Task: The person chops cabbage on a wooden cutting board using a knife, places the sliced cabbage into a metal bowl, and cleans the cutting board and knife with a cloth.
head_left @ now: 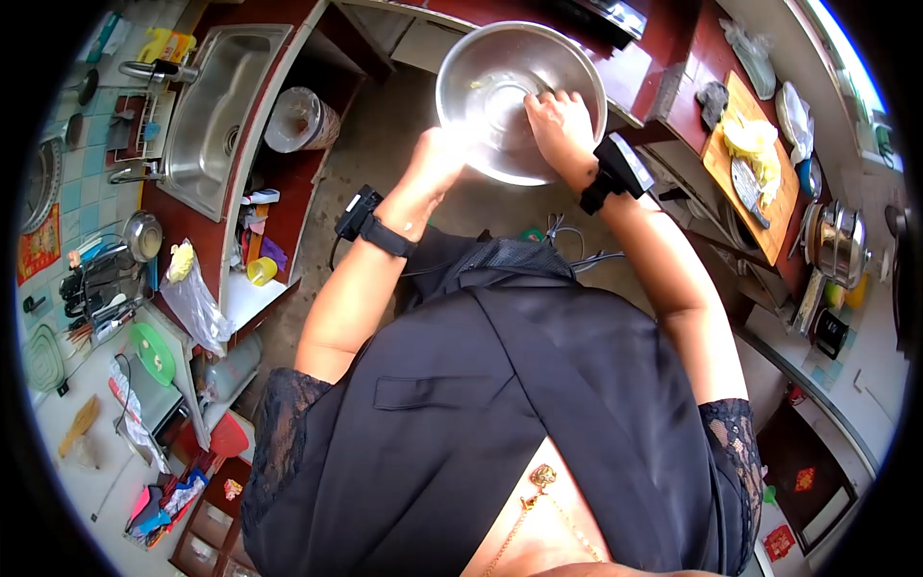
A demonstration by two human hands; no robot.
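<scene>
free: gap between bowl (508, 144) and sink cabinet (306, 181) | near-side obstacle: left forearm (338, 306)

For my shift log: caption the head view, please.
A metal bowl, left hand at its rim, right hand inside it.

"Where's the light from?"
"A glaring window (846, 44) right of the steel bowl (504, 104)."
"Any washout?"
"The bowl's lower-left rim and the left hand (438, 159) there burn white."
"Shadows?"
"Inside the cabinet (296, 180) left of the bowl."
"Distortion?"
"Fisheye: straight edges curve around the bowl toward black corners."
</scene>
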